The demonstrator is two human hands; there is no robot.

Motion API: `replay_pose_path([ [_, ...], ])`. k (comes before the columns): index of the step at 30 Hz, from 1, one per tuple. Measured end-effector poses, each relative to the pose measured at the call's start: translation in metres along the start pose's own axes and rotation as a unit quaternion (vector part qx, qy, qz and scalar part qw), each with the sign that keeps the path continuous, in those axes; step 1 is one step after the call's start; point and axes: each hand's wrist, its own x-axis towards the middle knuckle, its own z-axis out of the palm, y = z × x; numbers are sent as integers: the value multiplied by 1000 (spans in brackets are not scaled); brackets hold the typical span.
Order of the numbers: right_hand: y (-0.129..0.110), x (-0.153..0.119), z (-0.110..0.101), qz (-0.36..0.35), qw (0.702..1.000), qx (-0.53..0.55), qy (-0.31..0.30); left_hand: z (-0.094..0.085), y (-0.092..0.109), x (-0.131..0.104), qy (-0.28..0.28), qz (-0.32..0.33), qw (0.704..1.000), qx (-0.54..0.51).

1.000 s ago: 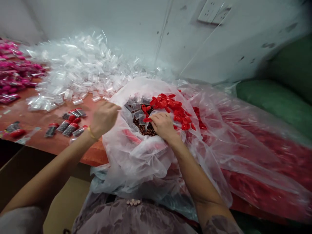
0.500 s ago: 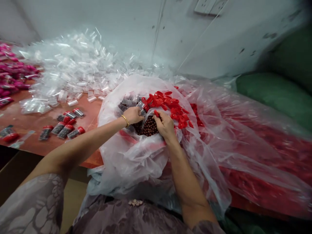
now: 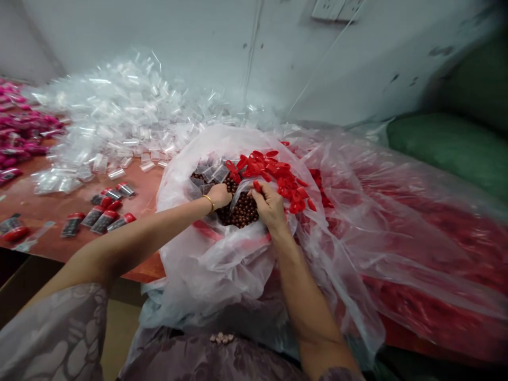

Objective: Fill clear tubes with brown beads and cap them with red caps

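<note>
A white plastic bag (image 3: 222, 264) lies open around a heap of dark brown beads (image 3: 243, 211). My left hand (image 3: 220, 196), with a gold bangle at the wrist, is down at the beads on the left; its fingers are curled, and what they hold is hidden. Between thumb and fingers of my right hand (image 3: 272, 207) is a red cap (image 3: 257, 186), just above the beads' right side. Loose red caps (image 3: 268, 166) are heaped on the bag behind that hand. Small clear containers (image 3: 214, 172) lie at the beads' far left.
A large pile of clear containers (image 3: 127, 111) reaches to the wall. Several bead-filled containers with red caps (image 3: 103, 222) lie on the reddish table (image 3: 51, 203). Pink-capped pieces (image 3: 27, 129) are at far left. On the right spreads a see-through bag of red pieces (image 3: 436, 238), near a green sack (image 3: 456, 153).
My left hand has lowered toward the beads, and the clear container seen at its fingertips before no longer shows there. My right hand stays almost in place with the red cap.
</note>
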Motion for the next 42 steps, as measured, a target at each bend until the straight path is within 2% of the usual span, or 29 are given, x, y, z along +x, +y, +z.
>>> replay_pose_path([
  [4, 2, 1, 0, 12, 999, 28, 12, 1, 1, -6, 10, -1, 986, -164],
  [6, 1, 1, 0, 21, 999, 42, 22, -5, -2, -13, 4, 22, 951, -309],
  [9, -1, 2, 1, 31, 996, 67, 40, -15, -10, -23, -11, 78, 875, -477],
  [12, -3, 2, 2, 36, 996, 72, 50, -19, -18, -30, -27, 120, 853, -507],
  [18, -5, 0, 2, 0, 998, 9, 54, -16, -25, -35, -141, 91, 793, -586],
  [23, -7, 3, 1, -75, 994, -64, 40, -15, -24, -37, -126, 179, 737, -639],
  [26, -18, 6, 0, -62, 997, -33, 27, -14, -26, -37, -133, 204, 733, -635],
  [29, -35, 10, -5, -41, 999, 18, -8, -12, -30, -35, -131, 217, 749, -612],
  [34, -59, 17, -10, -66, 994, -28, -85, -8, -34, -35, -131, 237, 781, -562],
  [37, -61, 18, -8, -75, 987, -44, -134, -7, -33, -37, -135, 234, 786, -556],
  [39, -57, 18, -5, -66, 988, -35, -133, -8, -32, -39, -142, 221, 793, -549],
  [42, -51, 18, -2, 10, 991, 48, -125, -10, -31, -42, -147, 200, 813, -527],
])
